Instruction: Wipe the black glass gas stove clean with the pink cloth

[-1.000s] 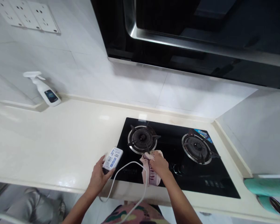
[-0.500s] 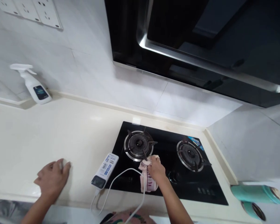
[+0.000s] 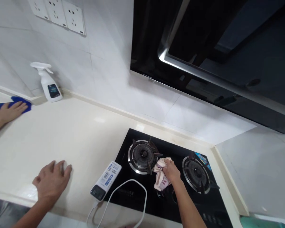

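My right hand point(image 3: 172, 171) is closed on a crumpled pale pink cloth point(image 3: 161, 175) with darker pink marks. The cloth lies on the black glass of the gas stove point(image 3: 142, 196), between the left burner point(image 3: 143, 154) and the right burner point(image 3: 196, 172), over the area by the knobs. Down on the cream countertop point(image 3: 68, 136), my left hand point(image 3: 52, 180) is open with fingers apart, holding nothing. Nearest to it is a white power bank point(image 3: 106, 180) with a dark display, lying across the stove's left edge.
A white cable point(image 3: 142, 193) loops from the power bank over the stove's front. At far left, another person's hand point(image 3: 10, 110) presses a blue cloth point(image 3: 26, 104). A white spray bottle point(image 3: 49, 85) stands by the wall. Above hangs a black range hood point(image 3: 204, 76).
My right hand and the pink cloth have moved right, away from the left burner's front. My left hand stays on the counter. The other person's hand with the blue cloth has come into view.
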The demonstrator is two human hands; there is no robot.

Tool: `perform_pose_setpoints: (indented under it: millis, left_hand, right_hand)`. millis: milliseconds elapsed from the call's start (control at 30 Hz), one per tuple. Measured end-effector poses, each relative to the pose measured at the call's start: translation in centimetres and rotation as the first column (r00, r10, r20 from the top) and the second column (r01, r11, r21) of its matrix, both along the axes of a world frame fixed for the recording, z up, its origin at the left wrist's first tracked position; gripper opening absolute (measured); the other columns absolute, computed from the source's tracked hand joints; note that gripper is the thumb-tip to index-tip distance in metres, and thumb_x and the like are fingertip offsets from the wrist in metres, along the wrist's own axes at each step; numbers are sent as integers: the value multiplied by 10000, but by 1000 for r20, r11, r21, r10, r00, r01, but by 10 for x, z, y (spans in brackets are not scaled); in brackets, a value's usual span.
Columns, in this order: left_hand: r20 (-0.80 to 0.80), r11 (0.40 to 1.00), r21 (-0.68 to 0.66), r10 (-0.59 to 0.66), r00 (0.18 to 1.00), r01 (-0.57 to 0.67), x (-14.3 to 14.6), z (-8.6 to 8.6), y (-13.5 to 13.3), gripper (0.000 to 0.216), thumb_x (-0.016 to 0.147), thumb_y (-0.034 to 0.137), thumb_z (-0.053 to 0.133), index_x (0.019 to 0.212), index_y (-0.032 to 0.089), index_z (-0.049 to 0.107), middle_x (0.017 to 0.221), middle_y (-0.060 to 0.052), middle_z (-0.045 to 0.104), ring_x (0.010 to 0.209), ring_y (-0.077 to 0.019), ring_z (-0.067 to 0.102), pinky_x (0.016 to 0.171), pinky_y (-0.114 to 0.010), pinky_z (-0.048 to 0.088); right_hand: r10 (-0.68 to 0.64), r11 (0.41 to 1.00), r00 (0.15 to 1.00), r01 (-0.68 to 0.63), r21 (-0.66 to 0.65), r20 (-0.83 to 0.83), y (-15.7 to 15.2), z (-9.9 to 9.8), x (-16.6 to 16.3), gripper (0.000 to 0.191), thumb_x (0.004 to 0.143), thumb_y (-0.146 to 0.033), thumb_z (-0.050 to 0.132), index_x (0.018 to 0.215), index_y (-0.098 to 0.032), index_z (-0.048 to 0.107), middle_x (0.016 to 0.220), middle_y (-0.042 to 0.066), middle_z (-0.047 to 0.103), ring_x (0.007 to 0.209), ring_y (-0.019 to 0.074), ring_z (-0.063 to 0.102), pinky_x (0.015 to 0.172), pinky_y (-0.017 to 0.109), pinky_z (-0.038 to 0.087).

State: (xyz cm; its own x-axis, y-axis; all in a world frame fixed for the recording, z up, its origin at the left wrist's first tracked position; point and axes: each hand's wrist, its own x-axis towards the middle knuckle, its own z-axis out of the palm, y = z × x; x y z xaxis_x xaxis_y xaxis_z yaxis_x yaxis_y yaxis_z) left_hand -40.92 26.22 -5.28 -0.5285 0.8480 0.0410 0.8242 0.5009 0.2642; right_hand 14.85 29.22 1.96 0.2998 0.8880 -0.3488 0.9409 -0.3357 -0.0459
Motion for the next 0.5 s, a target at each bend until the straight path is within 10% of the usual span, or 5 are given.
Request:
perform_pose_setpoints:
  millis: [500]
  left_hand:
    - [13,997,-20,74,997,-74,-7,-6,1,577,947,738,238,1374,434,479,1621,-20,478,1547,-304,351,1213,-577,278]
  right_hand:
    - [242,968,969,-237,88,-51,121,4,40,432,944,-262,671,1376,-259,678,1409,81,645,1258,227,630,977,266,441]
